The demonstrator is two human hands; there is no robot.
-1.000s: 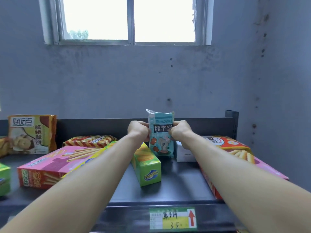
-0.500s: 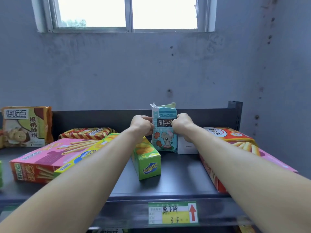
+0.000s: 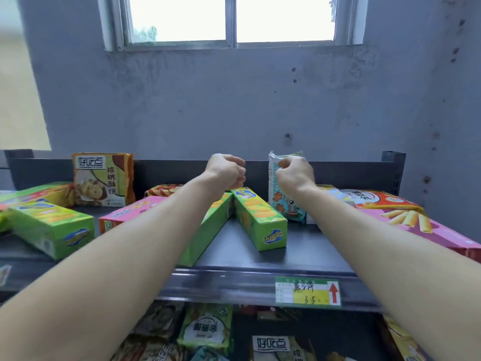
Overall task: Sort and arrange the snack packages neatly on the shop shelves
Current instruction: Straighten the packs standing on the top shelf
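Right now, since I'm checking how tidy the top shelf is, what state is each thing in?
teal biscuit packet, upright on the shelf.
right hand, curled at the packet's top; grip unclear.
left hand, fisted, holding nothing.
middle green box, lying flat, angled.
walnut biscuit bag, upright against the back panel.
right pink box, lying flat.

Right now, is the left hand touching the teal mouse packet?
Apart. The head view shows the left hand, a fist, with a strip of the back panel visible between it and the teal packet.
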